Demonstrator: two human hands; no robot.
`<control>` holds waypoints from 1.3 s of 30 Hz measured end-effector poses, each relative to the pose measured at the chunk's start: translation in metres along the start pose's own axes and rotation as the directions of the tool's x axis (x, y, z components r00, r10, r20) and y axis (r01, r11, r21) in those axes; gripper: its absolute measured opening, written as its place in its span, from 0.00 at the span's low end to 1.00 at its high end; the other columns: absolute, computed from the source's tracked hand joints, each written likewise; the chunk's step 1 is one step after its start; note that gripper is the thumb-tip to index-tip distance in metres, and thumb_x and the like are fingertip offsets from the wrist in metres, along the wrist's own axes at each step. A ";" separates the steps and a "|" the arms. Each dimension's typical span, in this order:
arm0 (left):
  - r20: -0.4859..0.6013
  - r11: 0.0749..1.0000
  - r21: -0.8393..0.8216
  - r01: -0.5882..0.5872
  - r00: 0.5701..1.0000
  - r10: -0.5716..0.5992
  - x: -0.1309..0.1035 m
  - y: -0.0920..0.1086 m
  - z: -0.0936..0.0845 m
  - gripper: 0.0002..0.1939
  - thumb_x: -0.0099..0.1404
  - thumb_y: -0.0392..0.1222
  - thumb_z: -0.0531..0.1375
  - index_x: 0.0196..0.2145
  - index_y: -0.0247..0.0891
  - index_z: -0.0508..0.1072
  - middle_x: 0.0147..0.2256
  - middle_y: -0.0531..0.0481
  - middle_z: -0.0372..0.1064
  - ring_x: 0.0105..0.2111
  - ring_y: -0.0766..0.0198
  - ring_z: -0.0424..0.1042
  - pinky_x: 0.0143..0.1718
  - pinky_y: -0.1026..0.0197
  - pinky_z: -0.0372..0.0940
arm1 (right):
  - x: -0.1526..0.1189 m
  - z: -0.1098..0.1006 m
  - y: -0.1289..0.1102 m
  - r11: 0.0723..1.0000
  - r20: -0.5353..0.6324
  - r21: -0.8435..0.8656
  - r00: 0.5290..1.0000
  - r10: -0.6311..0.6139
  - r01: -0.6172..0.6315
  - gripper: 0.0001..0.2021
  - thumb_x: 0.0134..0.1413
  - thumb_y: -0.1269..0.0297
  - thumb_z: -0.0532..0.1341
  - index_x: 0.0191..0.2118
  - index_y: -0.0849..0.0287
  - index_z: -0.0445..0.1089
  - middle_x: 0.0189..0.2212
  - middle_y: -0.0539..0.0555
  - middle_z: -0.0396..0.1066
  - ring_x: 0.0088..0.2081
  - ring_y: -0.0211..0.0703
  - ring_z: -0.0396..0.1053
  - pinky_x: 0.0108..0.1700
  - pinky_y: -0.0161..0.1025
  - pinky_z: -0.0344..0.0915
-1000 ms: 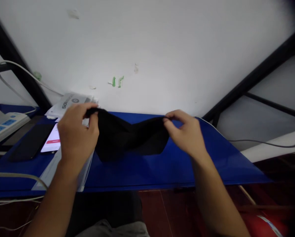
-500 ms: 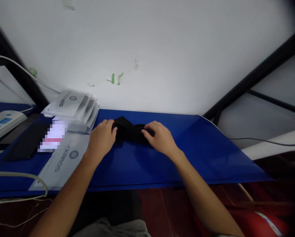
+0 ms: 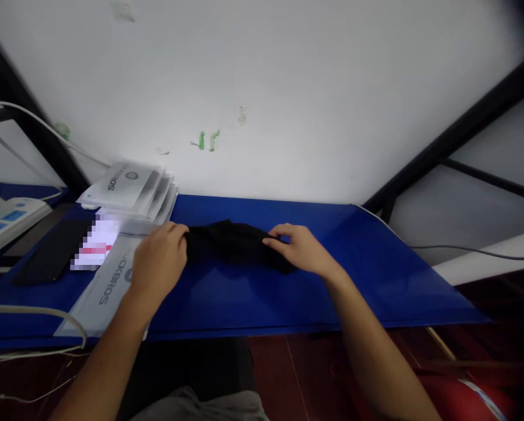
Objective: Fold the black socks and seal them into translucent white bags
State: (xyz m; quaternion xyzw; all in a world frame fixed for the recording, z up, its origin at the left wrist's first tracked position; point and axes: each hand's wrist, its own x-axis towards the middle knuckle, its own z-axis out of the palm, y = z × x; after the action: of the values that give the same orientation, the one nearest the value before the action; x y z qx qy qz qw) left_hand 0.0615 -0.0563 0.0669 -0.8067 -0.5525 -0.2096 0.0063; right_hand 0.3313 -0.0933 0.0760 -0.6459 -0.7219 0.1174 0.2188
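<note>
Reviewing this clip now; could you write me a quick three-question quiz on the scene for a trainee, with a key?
1. True or false: the left hand and the right hand both hold the black cloth.
2. What colour is the tabletop? (a) blue (b) white (c) red
3. Fill in: as the camera sees it, the stacked packages lie to the ___ of the cloth.

Key: 1. True; 2. a; 3. left
</note>
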 end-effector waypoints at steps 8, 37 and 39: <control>0.009 0.996 0.086 0.025 1.000 -0.026 -0.013 -0.022 -0.013 0.21 0.64 0.31 0.46 0.47 0.39 0.73 0.50 0.41 0.69 0.49 0.45 0.67 0.42 0.46 0.66 | -0.002 0.002 0.018 0.914 -0.303 -0.340 0.946 0.116 -0.221 0.09 0.57 0.63 0.57 0.35 0.59 0.73 0.39 0.58 0.74 0.41 0.51 0.70 0.40 0.46 0.62; 0.417 0.954 0.141 -0.266 0.889 0.186 -0.066 -0.002 0.027 0.25 0.54 0.20 0.46 0.43 0.35 0.72 0.42 0.43 0.71 0.44 0.54 0.70 0.51 0.47 0.60 | -0.061 0.032 -0.012 0.886 0.247 -0.449 0.969 0.003 0.112 0.12 0.51 0.80 0.53 0.36 0.59 0.70 0.34 0.55 0.73 0.39 0.47 0.70 0.43 0.43 0.61; 0.363 0.960 0.135 -0.244 0.914 0.181 -0.063 -0.005 0.024 0.21 0.57 0.22 0.45 0.39 0.35 0.72 0.38 0.43 0.71 0.41 0.53 0.71 0.49 0.47 0.61 | -0.059 0.024 -0.010 0.930 0.206 -0.356 0.979 -0.014 0.088 0.13 0.52 0.79 0.52 0.37 0.59 0.70 0.35 0.54 0.74 0.39 0.45 0.70 0.43 0.42 0.62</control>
State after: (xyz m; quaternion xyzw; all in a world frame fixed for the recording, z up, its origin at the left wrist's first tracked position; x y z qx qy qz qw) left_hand 0.0463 -0.1044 0.0223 -0.8825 -0.4701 -0.0118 0.0035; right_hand 0.3156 -0.1500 0.0495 -0.6412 -0.7659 0.0404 0.0250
